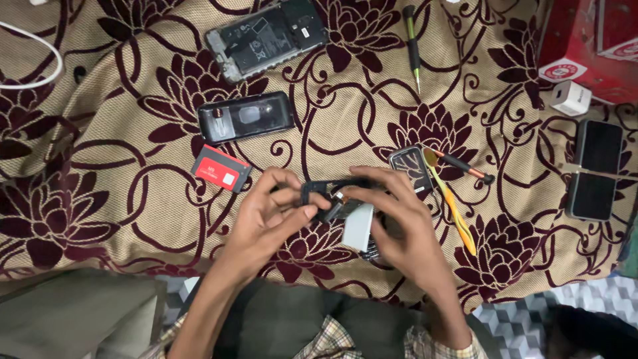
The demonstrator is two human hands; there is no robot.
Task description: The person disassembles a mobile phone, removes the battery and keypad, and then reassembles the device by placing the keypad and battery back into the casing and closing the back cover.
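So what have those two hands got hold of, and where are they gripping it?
Both hold one small phone part, dark with a pale grey piece. The left hand pinches its left end; the right hand grips the right side. What exactly it is cannot be told.

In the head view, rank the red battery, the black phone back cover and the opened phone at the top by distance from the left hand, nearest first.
From the left hand:
1. The red battery, just up and to its left on the cloth.
2. The black phone back cover, above the battery.
3. The opened phone, at the top edge, farthest.
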